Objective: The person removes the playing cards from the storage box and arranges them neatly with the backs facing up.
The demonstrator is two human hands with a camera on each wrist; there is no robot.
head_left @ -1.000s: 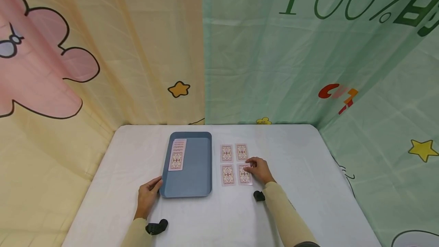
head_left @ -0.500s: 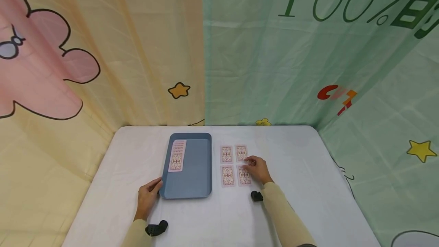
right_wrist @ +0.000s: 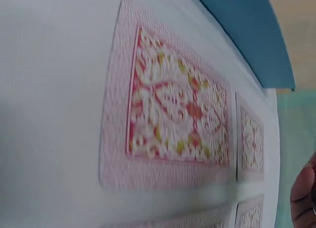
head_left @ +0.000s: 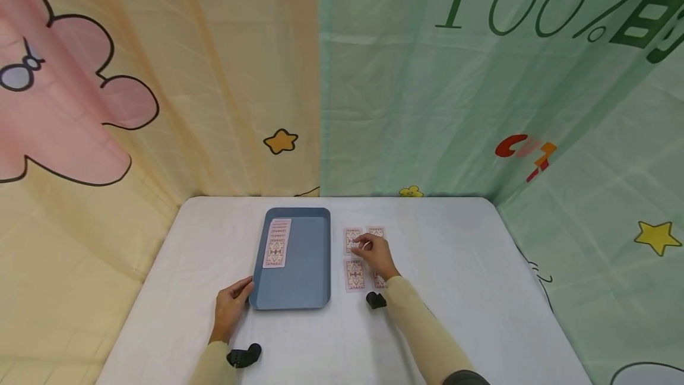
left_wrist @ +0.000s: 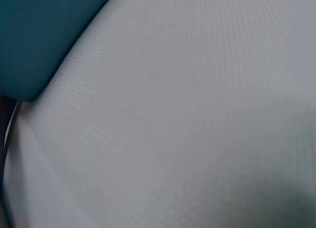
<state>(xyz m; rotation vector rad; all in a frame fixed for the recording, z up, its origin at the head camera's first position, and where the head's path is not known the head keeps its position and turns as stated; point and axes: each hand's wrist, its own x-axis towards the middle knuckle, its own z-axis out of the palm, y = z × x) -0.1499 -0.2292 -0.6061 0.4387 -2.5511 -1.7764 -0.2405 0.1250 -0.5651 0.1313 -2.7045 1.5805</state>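
My left hand (head_left: 230,309) is at the left edge of a blue-grey tray (head_left: 301,290), its thumb and fingertips gripping the rim. In the tray's upper left lies an overlapping column of patterned cards (head_left: 275,252), backs up. My right hand (head_left: 376,254) hovers over four-sided rows of cards right of the tray, fingers bent with thumb and forefinger apart, near the upper left card (head_left: 350,240). Below it lies the lower left card (head_left: 355,275), also large in the right wrist view (right_wrist: 177,109). The hand partly hides the upper right card (head_left: 377,231) and the lower right card (head_left: 379,281).
A white cloth (head_left: 454,242) covers the table. Yellow and green printed curtains (head_left: 395,106) stand behind and at the sides. The left wrist view shows the tray's corner (left_wrist: 39,35) and white cloth.
My right hand has moved left from the right-hand cards to above the upper left one. My left hand has stayed at the tray's edge.
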